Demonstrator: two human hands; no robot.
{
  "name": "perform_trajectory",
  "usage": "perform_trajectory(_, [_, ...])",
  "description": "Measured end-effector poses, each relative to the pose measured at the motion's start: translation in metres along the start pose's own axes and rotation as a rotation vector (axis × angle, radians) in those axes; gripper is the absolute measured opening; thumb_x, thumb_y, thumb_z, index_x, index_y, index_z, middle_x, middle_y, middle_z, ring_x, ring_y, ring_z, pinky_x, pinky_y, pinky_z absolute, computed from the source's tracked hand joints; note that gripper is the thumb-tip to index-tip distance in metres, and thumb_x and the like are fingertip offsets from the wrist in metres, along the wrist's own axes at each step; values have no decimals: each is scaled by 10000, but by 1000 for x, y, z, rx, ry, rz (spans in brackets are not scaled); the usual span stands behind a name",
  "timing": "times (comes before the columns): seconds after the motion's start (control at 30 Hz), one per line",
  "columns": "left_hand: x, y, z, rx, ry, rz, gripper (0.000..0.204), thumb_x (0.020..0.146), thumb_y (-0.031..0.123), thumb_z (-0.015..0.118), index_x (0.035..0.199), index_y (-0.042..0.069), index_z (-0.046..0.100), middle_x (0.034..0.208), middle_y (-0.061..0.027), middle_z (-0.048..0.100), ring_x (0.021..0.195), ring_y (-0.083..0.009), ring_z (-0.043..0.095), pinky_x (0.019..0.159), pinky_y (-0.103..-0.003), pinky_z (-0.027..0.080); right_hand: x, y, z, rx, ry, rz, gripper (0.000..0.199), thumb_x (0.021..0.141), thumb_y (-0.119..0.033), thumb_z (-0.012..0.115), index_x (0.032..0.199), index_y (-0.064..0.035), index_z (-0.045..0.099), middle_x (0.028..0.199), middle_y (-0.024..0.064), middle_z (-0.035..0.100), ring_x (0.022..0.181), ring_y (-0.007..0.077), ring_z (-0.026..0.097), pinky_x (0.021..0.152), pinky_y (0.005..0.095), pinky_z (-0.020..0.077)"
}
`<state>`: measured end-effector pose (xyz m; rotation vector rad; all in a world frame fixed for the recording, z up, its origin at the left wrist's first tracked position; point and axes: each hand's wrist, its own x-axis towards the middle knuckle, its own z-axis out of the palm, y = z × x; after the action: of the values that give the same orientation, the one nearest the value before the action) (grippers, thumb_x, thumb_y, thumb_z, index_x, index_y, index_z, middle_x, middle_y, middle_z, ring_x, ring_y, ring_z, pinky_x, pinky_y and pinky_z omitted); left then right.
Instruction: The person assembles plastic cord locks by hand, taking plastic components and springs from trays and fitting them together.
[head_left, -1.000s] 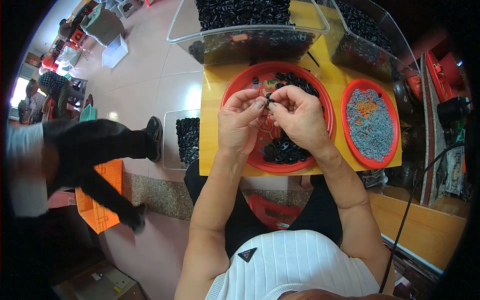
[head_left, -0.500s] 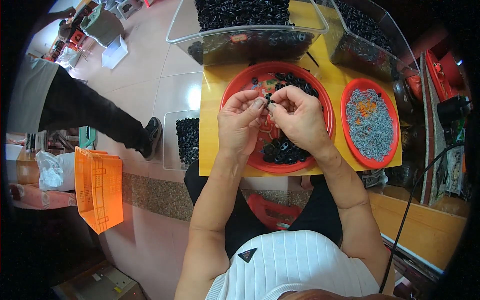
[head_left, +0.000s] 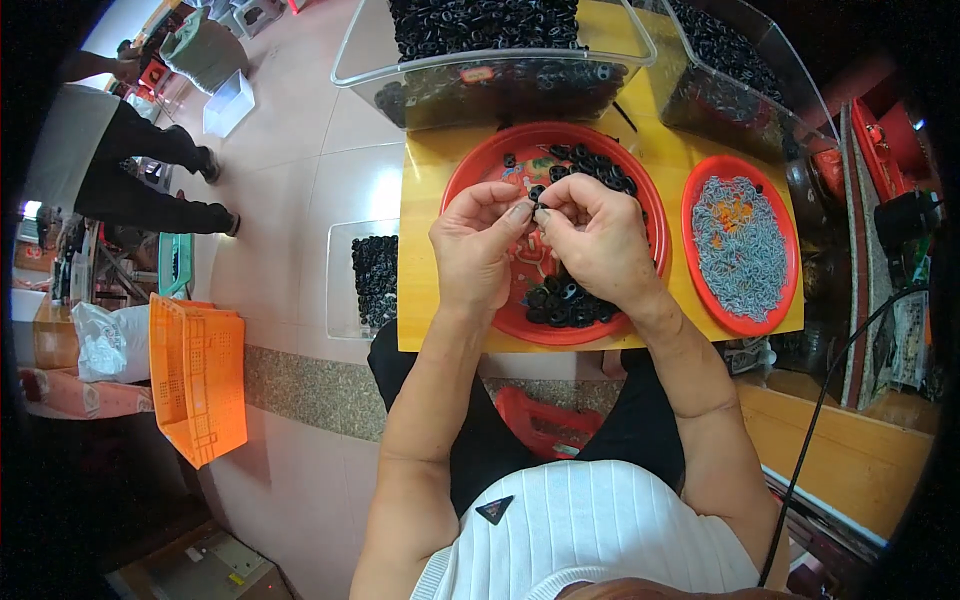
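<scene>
On the yellow table [head_left: 425, 170] I see, far, a clear bin [head_left: 430, 108]; near, a red tray [head_left: 490, 150], left hand [head_left: 475, 240] and right hand [head_left: 605, 240] above it. I can't read the bin's red label [head_left: 478, 75]. Both hands' fingers pinch a small, half-hidden black part [head_left: 537, 193].

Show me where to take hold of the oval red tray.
The oval red tray is probably best held by its rim on both long sides, coming from left and right: it is narrowest that way, and loose grey pieces cover the middle, leaving the rim bare.
</scene>
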<state>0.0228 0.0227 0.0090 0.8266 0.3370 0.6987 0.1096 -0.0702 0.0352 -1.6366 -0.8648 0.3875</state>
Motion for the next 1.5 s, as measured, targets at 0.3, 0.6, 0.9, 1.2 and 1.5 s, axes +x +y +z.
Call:
perform_trajectory(0.3, [-1,-1,0,125,-16,59,130,737,-72,590,855,-31,556,763,-74,595,664,-112,575,609,-216,484,-1,-7,-1,65,-83,92,31,789,28,532,812,18,552,642,19,561,544,51,536,475,182,445])
perform_trajectory(0.6, [18,6,-1,634,41,248,233,761,-15,582,994,-14,568,855,-95,609,745,-152,581,667,-252,469,21,-3,-40,292,32,118,49,774,-8,551,817,10,563,649,24,555,527,63,521,456,186,435])
perform_trajectory(0.9, [22,-17,-2,1618,-388,596,233,628,-26,563,854,6,613,835,-167,544,807,-338,521,694,-397,432,18,2,-39,275,-2,161,59,767,-25,552,807,18,563,667,21,557,545,59,517,468,190,430])
perform_trajectory(1.2, [17,-12,-2,1533,-419,580,198,602,-14,590,796,-24,552,787,-192,514,748,-352,518,660,-404,432,18,7,-33,318,-57,211,72,784,-38,547,836,11,558,684,24,562,548,58,523,465,179,430])
perform_trajectory(1.5, [17,-7,-5,1296,-386,451,211,638,-28,601,845,-38,557,744,-172,531,706,-310,549,618,-351,448,17,9,-32,443,-23,196,72,780,-38,547,825,18,554,676,39,571,536,69,533,442,181,422])
